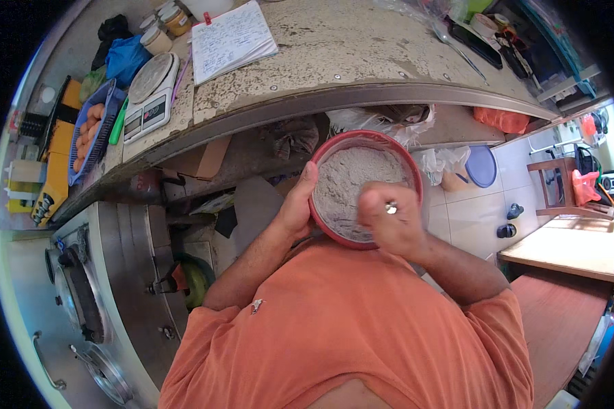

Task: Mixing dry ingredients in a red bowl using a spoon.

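A round red bowl [418, 179] holding a greyish powdery mix [355, 168] is held against my orange shirt. My left hand [299, 202] grips its left rim, the thumb on top of the edge. Above the right part of the bowl, my right hand [393, 217] is closed around an upright utensil; only its shiny metal end [391, 207] shows at the top of the fist. The utensil's lower part is hidden by the hand, which looks slightly blurred.
Before me runs a worn counter [327, 56] with a handwritten notebook [230, 43], a kitchen scale [151, 97], a blue basket of eggs [89, 135], jars [174, 20] and a metal spoon [458, 48]. A steel stove [77, 307] stands at left. A wooden table [557, 327] is at right.
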Demonstrator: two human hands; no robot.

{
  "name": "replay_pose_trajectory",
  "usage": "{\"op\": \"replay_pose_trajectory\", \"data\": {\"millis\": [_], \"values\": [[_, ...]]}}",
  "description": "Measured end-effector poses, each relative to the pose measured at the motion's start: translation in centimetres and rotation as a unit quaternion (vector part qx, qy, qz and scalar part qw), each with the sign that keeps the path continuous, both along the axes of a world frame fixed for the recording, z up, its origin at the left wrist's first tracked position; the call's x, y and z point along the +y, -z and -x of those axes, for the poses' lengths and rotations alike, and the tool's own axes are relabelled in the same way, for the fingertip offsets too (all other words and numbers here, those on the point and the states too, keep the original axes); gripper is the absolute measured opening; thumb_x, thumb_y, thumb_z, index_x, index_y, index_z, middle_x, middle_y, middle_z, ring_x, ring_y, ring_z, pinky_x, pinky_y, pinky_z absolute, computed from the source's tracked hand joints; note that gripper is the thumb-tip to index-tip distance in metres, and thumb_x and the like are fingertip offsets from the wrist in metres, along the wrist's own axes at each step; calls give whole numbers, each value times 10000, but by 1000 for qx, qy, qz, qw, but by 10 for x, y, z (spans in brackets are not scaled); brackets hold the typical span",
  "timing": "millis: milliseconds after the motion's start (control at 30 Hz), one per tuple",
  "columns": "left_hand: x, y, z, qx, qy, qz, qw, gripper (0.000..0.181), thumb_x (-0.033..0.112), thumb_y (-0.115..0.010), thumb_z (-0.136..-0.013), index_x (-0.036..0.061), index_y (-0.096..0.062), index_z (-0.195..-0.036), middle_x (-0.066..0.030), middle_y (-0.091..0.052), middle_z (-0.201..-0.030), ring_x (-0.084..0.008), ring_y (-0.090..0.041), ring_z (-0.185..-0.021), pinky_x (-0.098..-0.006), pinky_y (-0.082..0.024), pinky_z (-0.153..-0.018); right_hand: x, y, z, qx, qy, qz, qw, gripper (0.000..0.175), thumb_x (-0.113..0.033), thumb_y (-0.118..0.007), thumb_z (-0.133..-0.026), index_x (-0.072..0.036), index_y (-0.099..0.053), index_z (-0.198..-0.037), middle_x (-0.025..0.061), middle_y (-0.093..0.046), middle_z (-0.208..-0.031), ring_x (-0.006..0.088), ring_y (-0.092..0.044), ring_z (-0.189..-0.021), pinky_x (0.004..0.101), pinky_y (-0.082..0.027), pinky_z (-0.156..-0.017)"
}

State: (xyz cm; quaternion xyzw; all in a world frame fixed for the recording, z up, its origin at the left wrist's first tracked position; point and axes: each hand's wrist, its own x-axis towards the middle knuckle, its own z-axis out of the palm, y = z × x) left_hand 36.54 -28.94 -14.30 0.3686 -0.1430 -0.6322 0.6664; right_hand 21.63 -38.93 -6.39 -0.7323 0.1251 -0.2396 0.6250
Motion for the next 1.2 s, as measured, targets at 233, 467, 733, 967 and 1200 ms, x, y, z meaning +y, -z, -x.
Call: {"op": "replay_pose_trajectory", "data": {"millis": [233, 467, 733, 967, 1200], "values": [[2, -5, 4, -7, -12, 37, 999, 687, 563, -319, -986, 43, -327, -1434, -137, -464, -1389, -242, -472, -1265, -401, -387, -1066, -63, 1, -29, -5, 173, -81, 982, 424, -320, -542, -982, -13, -542, -689, -27, -481, -607, 47, -448, -628, 246, -381, -545], [2, 3, 9, -50, -59, -44, 996, 646, 537, -359, -989, 81, -308, -1443, -106, -443, -1395, -213, -441, -1281, -381, -372, -1075, 8, 1, -52, -51, 71, 40, 995, 408, -289, -584, -956, 0, -518, -675, 29, -457, -592, 73, -428, -615, 287, -408, -565], [-1, 22, 15, -81, -85, 29, 993, 640, 515, -339, -1001, 37, -362, -1425, -122, -446, -1423, -235, -449, -1292, -387, -361, -1083, -40, 3, -80, -93, 126, 80, 984, 431, -319, -580, -961, 0, -512, -679, -3, -427, -583, 70, -407, -613, 283, -392, -545], [2, 34, 14, 30, -95, 63, 993, 576, 454, -352, -1019, 71, -309, -1447, -113, -406, -1426, -215, -391, -1314, -374, -311, -1100, -51, 26, 14, 11, 184, -49, 982, 429, -313, -471, -1013, -77, -437, -657, -28, -400, -595, 68, -365, -527, 247, -329, -468], [-17, 19, 33, -70, -96, 30, 992, 629, 499, -302, -1014, 31, -338, -1432, -127, -440, -1420, -248, -458, -1281, -404, -381, -1062, -8, 20, -32, -67, 92, -23, 993, 383, -286, -484, -1010, -63, -471, -699, -19, -428, -637, 82, -404, -564, 261, -349, -495]]}}
